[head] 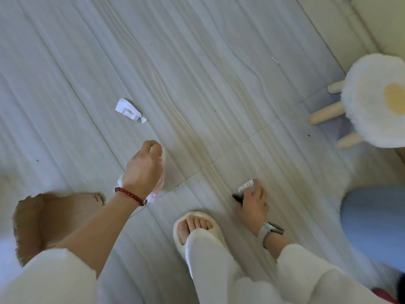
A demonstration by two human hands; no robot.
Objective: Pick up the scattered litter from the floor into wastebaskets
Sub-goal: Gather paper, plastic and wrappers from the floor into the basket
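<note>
Pale wood-grain floor (219, 73) carries one crumpled printed paper scrap (130, 113) ahead of the left hand (141, 170), which is closed around clear plastic wrapping (161, 178), while the right hand (254, 202) (low, beside a cream slipper (182, 222)) pinches a white paper piece (246, 186) and a dark object (237, 198).

Single head-worn wide-angle view, steeply downward onto pale floor (219, 73), close above both hands, edges seemingly blurred.

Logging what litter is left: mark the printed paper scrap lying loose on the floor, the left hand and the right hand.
printed paper scrap (130, 111): head view, middle of the crumpled sheet.
left hand (143, 170): head view, back of the hand.
right hand (254, 204): head view, back of the hand.
</note>
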